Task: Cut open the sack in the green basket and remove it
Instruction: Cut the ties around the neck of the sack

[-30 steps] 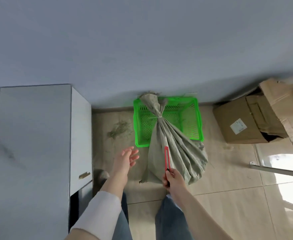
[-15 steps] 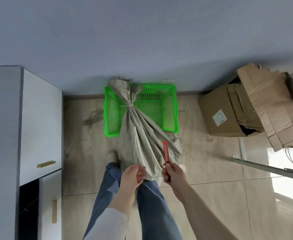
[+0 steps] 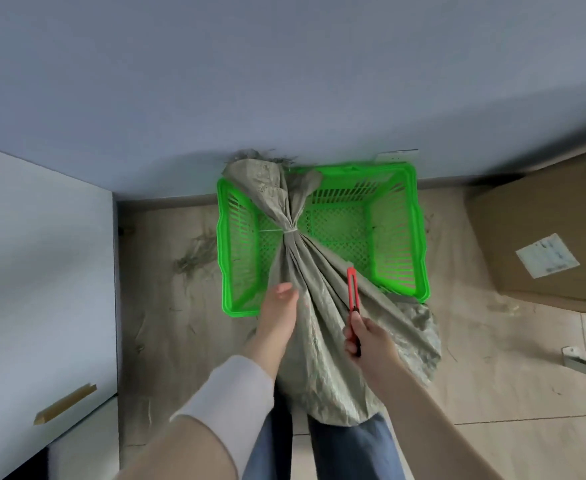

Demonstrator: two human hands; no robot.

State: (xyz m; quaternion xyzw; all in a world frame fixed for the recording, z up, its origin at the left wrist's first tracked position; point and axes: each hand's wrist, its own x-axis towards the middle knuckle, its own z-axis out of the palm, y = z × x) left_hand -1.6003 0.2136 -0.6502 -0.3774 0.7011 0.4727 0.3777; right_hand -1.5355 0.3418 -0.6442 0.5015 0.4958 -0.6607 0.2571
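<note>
Your right hand [image 3: 371,344] is curled tight round the red utility knife [image 3: 353,289], whose far end lies over the sack [image 3: 319,358] just beyond your knuckles. Your left hand [image 3: 279,317] rests against the sack's left edge, thumb on the cloth. Its fingers are hidden, so their hold cannot be told. The sack runs between both hands, its tied neck ahead of them in the green basket [image 3: 419,237].
</note>
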